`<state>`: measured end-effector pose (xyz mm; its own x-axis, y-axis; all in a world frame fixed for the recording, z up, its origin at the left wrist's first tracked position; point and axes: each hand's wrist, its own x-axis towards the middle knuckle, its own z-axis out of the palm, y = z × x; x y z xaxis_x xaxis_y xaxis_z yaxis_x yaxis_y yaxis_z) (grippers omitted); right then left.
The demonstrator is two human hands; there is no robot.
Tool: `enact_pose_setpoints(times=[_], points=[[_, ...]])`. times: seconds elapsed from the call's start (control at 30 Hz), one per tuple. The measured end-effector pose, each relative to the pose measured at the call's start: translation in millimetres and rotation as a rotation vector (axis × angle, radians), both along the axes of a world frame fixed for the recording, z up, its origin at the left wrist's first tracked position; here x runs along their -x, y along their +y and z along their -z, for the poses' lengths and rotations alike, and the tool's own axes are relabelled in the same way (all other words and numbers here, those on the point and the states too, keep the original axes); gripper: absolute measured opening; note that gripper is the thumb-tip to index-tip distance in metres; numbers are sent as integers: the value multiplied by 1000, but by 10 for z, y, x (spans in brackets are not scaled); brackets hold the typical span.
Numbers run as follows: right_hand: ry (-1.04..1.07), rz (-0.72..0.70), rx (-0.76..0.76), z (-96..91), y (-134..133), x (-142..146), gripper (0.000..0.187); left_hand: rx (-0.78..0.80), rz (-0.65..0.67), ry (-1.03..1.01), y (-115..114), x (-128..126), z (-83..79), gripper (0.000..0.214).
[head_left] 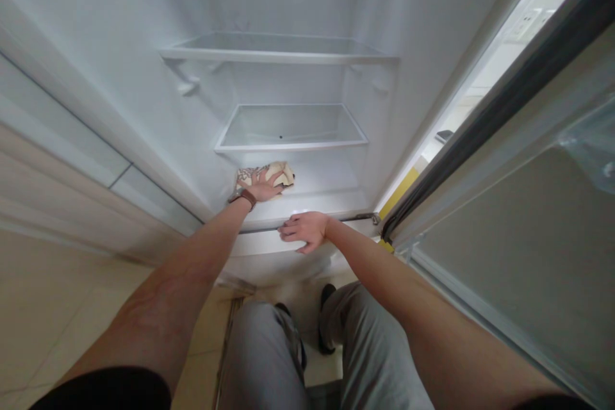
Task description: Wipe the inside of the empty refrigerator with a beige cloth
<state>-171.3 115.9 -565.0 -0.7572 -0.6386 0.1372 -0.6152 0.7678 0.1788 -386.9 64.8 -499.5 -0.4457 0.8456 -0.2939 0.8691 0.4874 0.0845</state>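
Observation:
My left hand (262, 188) lies spread on a cream cloth (284, 174) with a brown pattern, pressing it against the floor of the refrigerator (331, 182) at the left side. A brown-strapped watch circles that wrist. My right hand (306, 230) rests on the refrigerator's front bottom edge (257, 241), fingers stretched out to the left, with nothing held in it. Part of the cloth is covered by my left hand.
Two glass shelves, the upper (283, 56) and the lower (293, 146), stand above my hands. The refrigerator door (528, 230) is swung wide at my right. A tiled wall (122, 173) lies to the left. My knees (262, 339) are close below.

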Motion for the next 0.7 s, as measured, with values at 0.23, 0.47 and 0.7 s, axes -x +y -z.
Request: enact_pose_setpoints(times=[0.23,0.47,0.7], points=[[6,-9,18,8,10,2,50,4,-1,6,3,-11,-23,80],[9,-11,22,-7,7,1,51,9,0,-1,3,-28,-47,84],[-9,-1,25,-29,-5,-4,50,-2,12,-4,-1,-14,-47,84]])
